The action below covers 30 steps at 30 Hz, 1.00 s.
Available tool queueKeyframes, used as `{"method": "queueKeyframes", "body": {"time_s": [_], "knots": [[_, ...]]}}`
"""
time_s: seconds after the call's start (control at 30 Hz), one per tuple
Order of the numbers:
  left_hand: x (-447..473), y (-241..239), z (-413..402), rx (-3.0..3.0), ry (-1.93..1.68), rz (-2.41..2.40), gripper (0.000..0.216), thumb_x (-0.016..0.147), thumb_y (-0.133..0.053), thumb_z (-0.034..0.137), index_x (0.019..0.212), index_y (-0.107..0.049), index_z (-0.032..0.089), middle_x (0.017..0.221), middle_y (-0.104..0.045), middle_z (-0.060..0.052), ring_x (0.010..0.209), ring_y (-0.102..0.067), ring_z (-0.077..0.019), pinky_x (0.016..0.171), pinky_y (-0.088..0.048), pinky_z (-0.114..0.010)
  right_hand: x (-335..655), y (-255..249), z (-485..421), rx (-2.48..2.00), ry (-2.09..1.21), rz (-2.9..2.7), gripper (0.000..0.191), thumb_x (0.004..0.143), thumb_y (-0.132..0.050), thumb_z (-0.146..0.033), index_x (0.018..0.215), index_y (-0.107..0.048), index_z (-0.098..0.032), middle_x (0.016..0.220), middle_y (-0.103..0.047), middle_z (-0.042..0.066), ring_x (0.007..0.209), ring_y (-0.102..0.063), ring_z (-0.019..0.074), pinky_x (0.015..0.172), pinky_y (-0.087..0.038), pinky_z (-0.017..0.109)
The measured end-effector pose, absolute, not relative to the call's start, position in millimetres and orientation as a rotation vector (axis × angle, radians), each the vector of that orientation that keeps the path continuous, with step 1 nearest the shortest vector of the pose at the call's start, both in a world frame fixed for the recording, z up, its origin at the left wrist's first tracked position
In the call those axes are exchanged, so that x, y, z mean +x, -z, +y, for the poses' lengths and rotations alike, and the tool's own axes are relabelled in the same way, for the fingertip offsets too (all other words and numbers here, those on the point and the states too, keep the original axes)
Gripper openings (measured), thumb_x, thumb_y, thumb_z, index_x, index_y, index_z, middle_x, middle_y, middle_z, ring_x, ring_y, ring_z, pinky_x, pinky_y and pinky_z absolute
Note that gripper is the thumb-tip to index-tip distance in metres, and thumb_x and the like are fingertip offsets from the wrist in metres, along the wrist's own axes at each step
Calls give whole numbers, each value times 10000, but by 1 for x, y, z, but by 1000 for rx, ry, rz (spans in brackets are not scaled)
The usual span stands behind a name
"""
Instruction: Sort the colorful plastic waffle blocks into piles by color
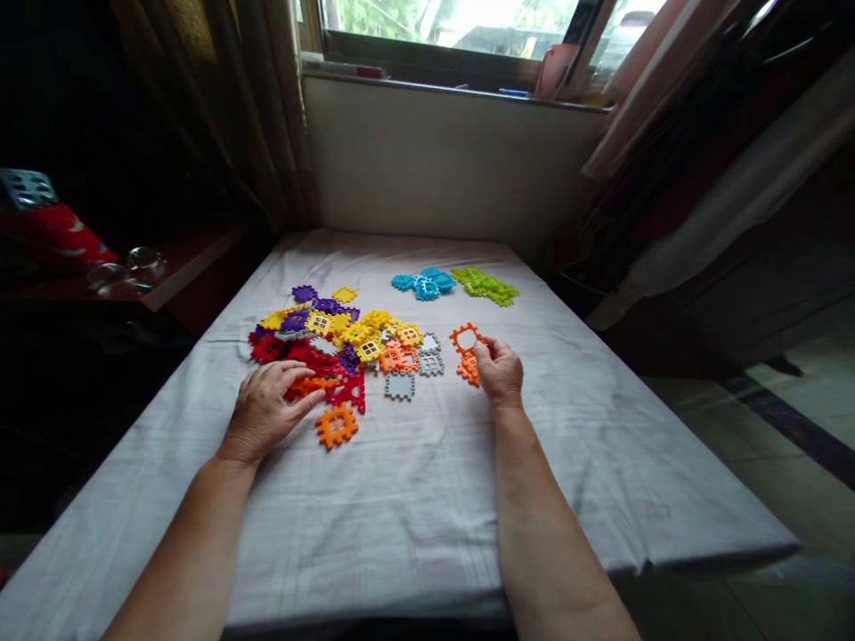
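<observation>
My right hand (498, 369) pinches an orange open-frame building tile (466, 336) by its edge, with other orange tiles (469, 367) just under it. At the mixed pile's near side, my left hand (271, 401) has its fingers apart over red tiles (347, 390) and an orange piece (307, 385); its fingertips touch the pieces. Below them lies a single orange tile (337, 425). The pile also holds yellow tiles (361, 334), purple tiles (304, 294) and grey tiles (399, 385), several overlapping.
Blue tiles (426, 283) and green tiles (485, 286) form two heaps farther back on the cloth-covered table (401, 516). A wall and window (447, 36) stand behind it. Glasses (126, 270) rest on a side surface at left.
</observation>
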<state>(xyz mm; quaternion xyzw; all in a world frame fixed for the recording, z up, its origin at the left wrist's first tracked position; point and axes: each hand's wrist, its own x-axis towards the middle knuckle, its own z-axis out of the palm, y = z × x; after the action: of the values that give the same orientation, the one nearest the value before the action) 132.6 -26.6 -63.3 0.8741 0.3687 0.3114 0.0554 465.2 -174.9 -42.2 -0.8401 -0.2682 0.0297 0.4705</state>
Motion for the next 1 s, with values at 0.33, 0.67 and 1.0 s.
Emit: {"method": "queueKeyframes", "body": {"time_s": [0.33, 0.67, 1.0], "knots": [[127, 69, -24, 2690, -829, 1165, 405, 763, -651, 572, 1015, -719, 262, 1307, -641, -88, 1219, -565, -306, 1065, -422, -466, 492, 55, -192, -2428, -15, -520, 370, 853, -543, -364, 1119, -757, -223, 870, -757, 67, 727, -653, 210, 629, -439, 288], [149, 63, -44, 2578, -1042, 1006, 473, 866, -596, 582, 1208, -650, 259, 1053, -735, -59, 971, -662, -237, 930, -504, -374, 464, 50, -179, -2184, 21, -706, 358, 872, -502, -384, 1030, -741, -170, 780, -739, 61, 722, -660, 198, 687, -479, 284], [170, 71, -58, 2656, -1000, 845, 465, 896, -590, 524, 1272, -601, 250, 1091, -730, -70, 1005, -665, -238, 931, -522, -385, 358, 63, -150, -1654, -378, -1467, 186, 867, -634, -383, 853, -739, -231, 795, -742, -4, 636, -613, 113, 651, -463, 218]]}}
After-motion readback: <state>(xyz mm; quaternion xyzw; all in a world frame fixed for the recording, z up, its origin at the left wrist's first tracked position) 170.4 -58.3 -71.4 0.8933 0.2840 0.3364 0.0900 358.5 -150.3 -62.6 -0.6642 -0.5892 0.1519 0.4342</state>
